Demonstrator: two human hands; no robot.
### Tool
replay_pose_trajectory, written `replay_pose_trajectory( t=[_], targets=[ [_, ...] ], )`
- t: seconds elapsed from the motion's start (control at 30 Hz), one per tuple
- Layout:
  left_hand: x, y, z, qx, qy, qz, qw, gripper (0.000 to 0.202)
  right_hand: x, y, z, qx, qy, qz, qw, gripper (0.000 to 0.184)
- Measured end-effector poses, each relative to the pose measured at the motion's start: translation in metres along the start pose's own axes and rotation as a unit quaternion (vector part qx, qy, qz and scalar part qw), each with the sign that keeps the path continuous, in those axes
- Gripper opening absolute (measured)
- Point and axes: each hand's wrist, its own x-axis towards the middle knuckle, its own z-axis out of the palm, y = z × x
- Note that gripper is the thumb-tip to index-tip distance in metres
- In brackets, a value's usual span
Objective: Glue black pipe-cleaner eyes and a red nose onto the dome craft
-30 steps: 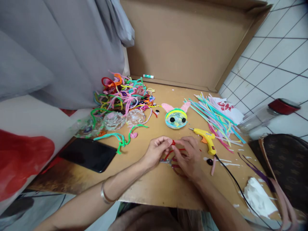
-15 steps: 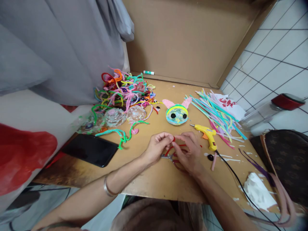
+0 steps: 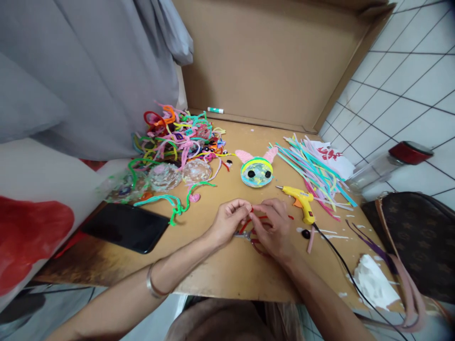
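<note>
My left hand (image 3: 229,219) and my right hand (image 3: 272,225) meet fingertip to fingertip over the table. Between them they pinch a small piece of red pipe cleaner (image 3: 252,209), mostly covered by the fingers. Under my right hand lie scissors (image 3: 245,235), partly hidden, with a longer red pipe cleaner (image 3: 263,218) beside them. Just beyond the hands sits a round face ornament (image 3: 256,178) with pink ears, black eyes and a yellow and green band. A yellow glue gun (image 3: 300,200) lies to the right of my right hand.
Tangled pipe cleaners (image 3: 177,137) are heaped at the back left, near a black phone (image 3: 126,228). Straight pipe cleaners (image 3: 313,166) lie at the back right. The glue gun's cord (image 3: 341,258) runs past crumpled white tissue (image 3: 375,283) and a brown bag (image 3: 408,241).
The view has shifted slightly, so the whole scene sits a little further left. Both hands keep their pinch on the red piece, with only small finger movement.
</note>
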Motion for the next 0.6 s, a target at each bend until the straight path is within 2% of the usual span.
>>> replay_pose_trajectory(
  t=[0.2, 0.47, 0.6],
  targets=[
    [0.001, -0.002, 0.0006, -0.011, -0.002, 0.0, 1.0, 0.032, -0.0004, -0.0002, 0.0005, -0.035, 0.016, -0.052, 0.998, 0.006],
    [-0.0014, 0.0037, 0.0055, -0.034, 0.013, -0.006, 0.999, 0.031, -0.0032, 0.0028, 0.0012, -0.041, 0.017, -0.004, 0.999, 0.012],
    [0.0001, 0.0008, 0.0031, -0.011, 0.013, 0.0, 1.0, 0.032, -0.0027, 0.0051, 0.0007, -0.042, -0.006, -0.019, 0.999, 0.008]
  ],
)
